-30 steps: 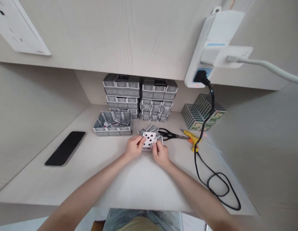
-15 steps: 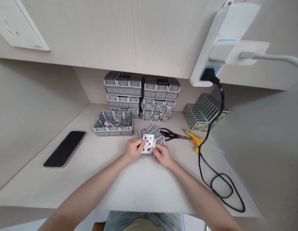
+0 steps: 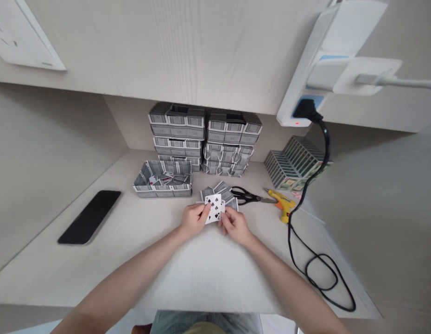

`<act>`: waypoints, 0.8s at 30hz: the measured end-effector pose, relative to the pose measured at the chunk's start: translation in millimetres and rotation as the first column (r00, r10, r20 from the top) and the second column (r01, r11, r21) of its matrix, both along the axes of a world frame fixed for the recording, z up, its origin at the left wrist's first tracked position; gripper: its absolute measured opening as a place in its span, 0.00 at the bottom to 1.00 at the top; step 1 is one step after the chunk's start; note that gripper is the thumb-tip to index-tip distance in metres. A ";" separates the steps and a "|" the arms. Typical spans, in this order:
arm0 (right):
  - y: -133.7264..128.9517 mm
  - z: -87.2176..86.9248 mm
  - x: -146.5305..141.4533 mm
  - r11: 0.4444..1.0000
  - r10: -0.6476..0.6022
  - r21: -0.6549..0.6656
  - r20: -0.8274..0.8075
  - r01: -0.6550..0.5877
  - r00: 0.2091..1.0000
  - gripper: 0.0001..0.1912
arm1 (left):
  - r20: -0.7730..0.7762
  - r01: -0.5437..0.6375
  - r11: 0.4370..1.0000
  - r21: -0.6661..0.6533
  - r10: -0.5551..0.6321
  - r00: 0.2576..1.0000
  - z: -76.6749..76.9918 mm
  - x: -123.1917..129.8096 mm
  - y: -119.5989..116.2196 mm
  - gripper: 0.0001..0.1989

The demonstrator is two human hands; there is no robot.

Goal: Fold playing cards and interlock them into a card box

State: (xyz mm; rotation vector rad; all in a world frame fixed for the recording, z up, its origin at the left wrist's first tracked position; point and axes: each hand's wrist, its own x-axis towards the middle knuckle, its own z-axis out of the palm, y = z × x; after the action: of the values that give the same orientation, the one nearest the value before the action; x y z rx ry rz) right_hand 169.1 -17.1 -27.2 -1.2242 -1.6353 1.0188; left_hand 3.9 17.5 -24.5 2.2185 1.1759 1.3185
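Note:
A seven of spades faces up between my hands, with the edge of another card showing behind it on the right. My left hand pinches the seven at its left side, thumb on its face. At the right side, the fingers of my right hand are closed on the cards' edge. Several face-down cards lie fanned on the desk just beyond. Left of them stands an open box made of cards, holding loose card pieces.
Stacked card-made boxes stand at the back, with green-striped boxes to their right. Black scissors and a yellow glue gun lie right of the cards. A black cable hangs from a power strip. A phone lies left.
The seven of spades has tilted slightly between my fingers. The view has shifted a little; both hands keep their hold.

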 end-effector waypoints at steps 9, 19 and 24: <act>-7.4 -0.3 -12.8 0.917 -0.387 0.302 0.508 0.262 0.770 0.10 | -0.108 0.048 0.960 0.275 -0.018 0.994 -3.5 12.3 -10.2 0.17; -4.9 13.6 1.7 0.939 -0.293 0.298 0.435 0.171 0.852 0.10 | -0.043 -0.047 0.999 0.014 0.047 0.998 -0.5 12.6 -15.1 0.15; -1.0 11.2 4.8 0.987 -0.160 0.038 0.072 0.157 0.985 0.13 | -0.086 -0.061 0.998 -0.005 0.061 0.994 1.0 15.1 -19.3 0.14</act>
State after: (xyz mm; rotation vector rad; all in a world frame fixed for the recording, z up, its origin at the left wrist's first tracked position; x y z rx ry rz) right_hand 174.0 -18.1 -16.0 -1.3623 -1.5767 0.8543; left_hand 19.0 -1.8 -23.5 2.2713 1.2865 1.2502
